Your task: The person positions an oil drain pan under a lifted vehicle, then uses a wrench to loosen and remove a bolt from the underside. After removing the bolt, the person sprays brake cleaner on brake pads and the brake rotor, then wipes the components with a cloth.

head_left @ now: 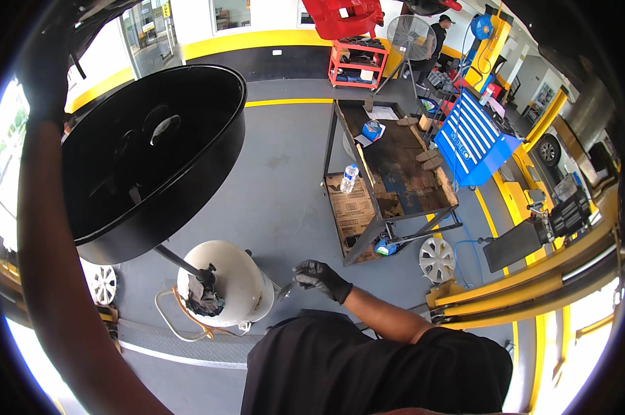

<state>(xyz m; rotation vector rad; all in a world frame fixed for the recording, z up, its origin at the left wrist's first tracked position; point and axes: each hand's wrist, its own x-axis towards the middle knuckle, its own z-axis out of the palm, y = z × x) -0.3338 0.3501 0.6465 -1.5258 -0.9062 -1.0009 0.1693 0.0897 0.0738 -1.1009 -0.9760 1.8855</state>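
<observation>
the black pan (219, 176), the largest item in view, stands tilted on its stem (177, 261); the stem meets the top of the tank, so this assembly is judged to be set up. the bench (399, 166) stands apart, to the right of the pan. the pale tank (256, 277) stands upright below the pan's lower rim. the left hand (46, 83) is raised in shadow near the pan's left rim; whether it is released, clenched or grasping cannot be determined. the right hand (319, 279), gloved in black, is positioned just beyond the tank's right edge with its fingers bent. the raised left arm suggests that overhead work is unfinished; the amount left cannot be determined, nor can the pan's contents. the dark cloth (205, 302) lies bunched on the tank top, beside the stem. the blue box (373, 130) rests toward the bench's far left corner. the smallest item, a metallic part (285, 291), shows at the right hand's fingertips; whether it is grasped cannot be confirmed.
</observation>
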